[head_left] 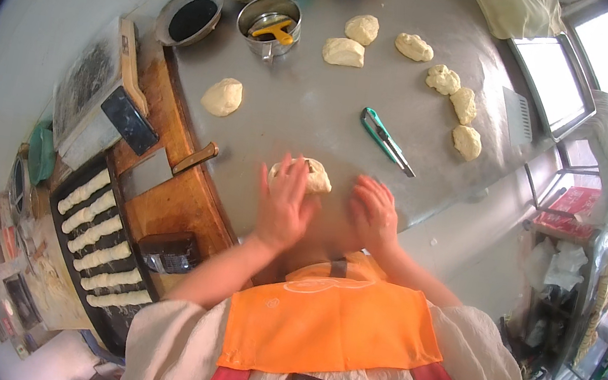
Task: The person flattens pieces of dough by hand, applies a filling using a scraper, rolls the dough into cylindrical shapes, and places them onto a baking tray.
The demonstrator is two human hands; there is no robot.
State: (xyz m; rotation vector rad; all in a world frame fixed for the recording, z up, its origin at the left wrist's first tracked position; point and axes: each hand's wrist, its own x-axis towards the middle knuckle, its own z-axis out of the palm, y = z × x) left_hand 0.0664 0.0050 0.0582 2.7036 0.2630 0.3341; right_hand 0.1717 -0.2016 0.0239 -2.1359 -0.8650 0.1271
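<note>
A pale lump of dough (pixel 318 177) lies on the steel worktop in front of me. My left hand (pixel 286 201) rests on its left side with the fingers stretched out, hiding part of it. To the right, apart from the dough, my right hand (pixel 374 212) is at the table's near edge, fingers extended and slightly blurred, with nothing visible in it. Beyond it lies a teal box cutter (pixel 388 141). Another dough piece (pixel 222 97) sits farther left, and several more dough pieces (pixel 344 52) are spread across the far and right parts of the worktop.
At left, a wooden board (pixel 186 192) holds a knife (pixel 195 158) and a phone (pixel 129 121) lies beside it. A black tray (pixel 114 311) bears several dough strips. A metal pot (pixel 269 25) and bowls (pixel 190 14) stand at the far left. Shelving (pixel 566 276) is at right.
</note>
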